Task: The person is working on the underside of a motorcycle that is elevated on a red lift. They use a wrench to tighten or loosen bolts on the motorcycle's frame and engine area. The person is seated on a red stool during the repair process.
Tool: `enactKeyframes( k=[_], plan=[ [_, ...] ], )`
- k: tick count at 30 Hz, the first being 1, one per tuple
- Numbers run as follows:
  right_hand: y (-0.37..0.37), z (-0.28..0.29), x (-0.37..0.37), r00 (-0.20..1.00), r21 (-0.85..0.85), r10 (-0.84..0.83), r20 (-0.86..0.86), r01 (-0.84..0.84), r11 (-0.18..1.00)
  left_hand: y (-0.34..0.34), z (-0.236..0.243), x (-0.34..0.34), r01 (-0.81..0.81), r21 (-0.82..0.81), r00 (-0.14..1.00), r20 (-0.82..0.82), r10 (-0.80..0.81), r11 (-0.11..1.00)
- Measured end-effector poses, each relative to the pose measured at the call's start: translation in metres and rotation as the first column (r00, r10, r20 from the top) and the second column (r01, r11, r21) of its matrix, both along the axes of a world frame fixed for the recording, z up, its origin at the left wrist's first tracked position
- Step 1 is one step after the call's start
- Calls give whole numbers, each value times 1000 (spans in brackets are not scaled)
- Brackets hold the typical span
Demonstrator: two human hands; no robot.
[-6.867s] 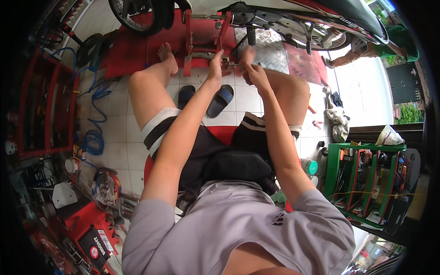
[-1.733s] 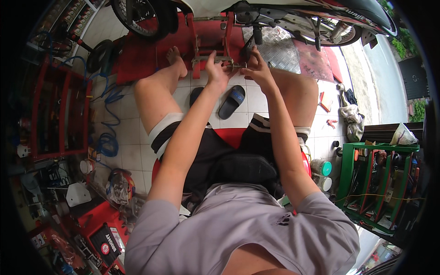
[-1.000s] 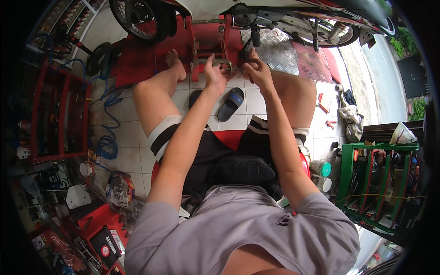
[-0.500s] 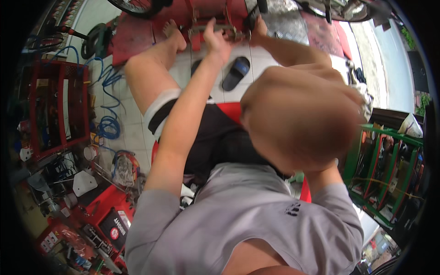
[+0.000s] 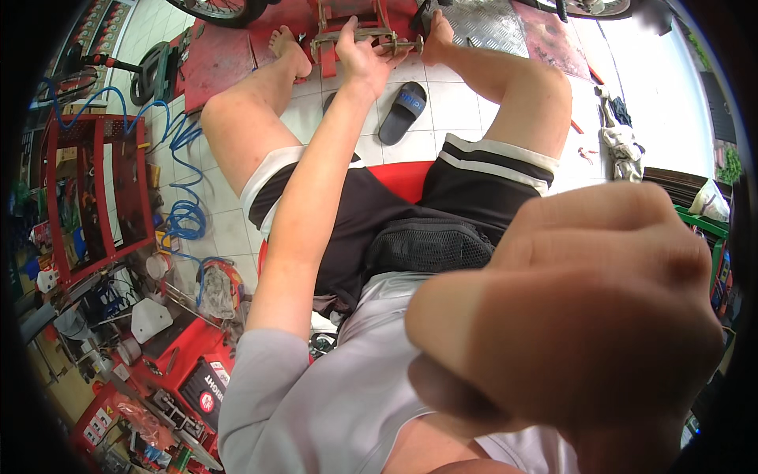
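Far ahead between my feet, my left hand [image 5: 365, 63] is at a dull metal bar [image 5: 325, 41] fixed across a red metal frame [image 5: 328, 67]. Its fingers curl under the bar and its thumb sticks up. My right hand [image 5: 568, 300] looms very large and blurred on the right, close to the camera. It is closed, and whatever its fingers may hold is hidden. A black sandal [image 5: 403, 113] lies on the tiles below my left hand. A second sandal [image 5: 329, 102] is partly covered by my left forearm.
Blue coiled hose [image 5: 187, 220] runs down the left beside a red rack [image 5: 103, 197]. Tools and a red box [image 5: 178, 347] crowd the lower left. Motorcycle wheels [image 5: 221, 9] stand at the far edge, by red and metal platform plates [image 5: 493, 31]. A cloth [image 5: 622, 146] lies right.
My right hand has moved down and to the right, closer to the camera, uncovering my right thigh and a black mesh pouch at my waist. My left hand stays at the bar.
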State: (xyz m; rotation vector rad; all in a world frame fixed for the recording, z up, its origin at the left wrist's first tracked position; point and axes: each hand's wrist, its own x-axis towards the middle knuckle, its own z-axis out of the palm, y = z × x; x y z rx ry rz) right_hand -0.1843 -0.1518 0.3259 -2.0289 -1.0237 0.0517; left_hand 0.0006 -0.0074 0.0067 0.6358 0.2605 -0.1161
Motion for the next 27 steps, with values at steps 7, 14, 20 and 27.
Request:
enactKeyframes(
  k=[7, 14, 20, 27],
  plan=[
    [6, -26, -7, 998, 236, -55, 34, 45, 971, -4, 4, 1, 17, -17, 1000, -13, -17, 1000],
    [-18, -27, 23, 949, 109, -109, 296, 80, 991, -6, 4, 3, 19, -39, 999, -29, -20, 999],
    [-69, 7, 52, 849, -17, -337, 407, 376, 926, -6, 0, 4, 30, -55, 999, -33, -32, 998],
    [-211, 47, 101, 542, -103, -607, 582, 789, 606, 9, 0, 1, 12, -70, 998, -62, -16, 997]
  ],
)
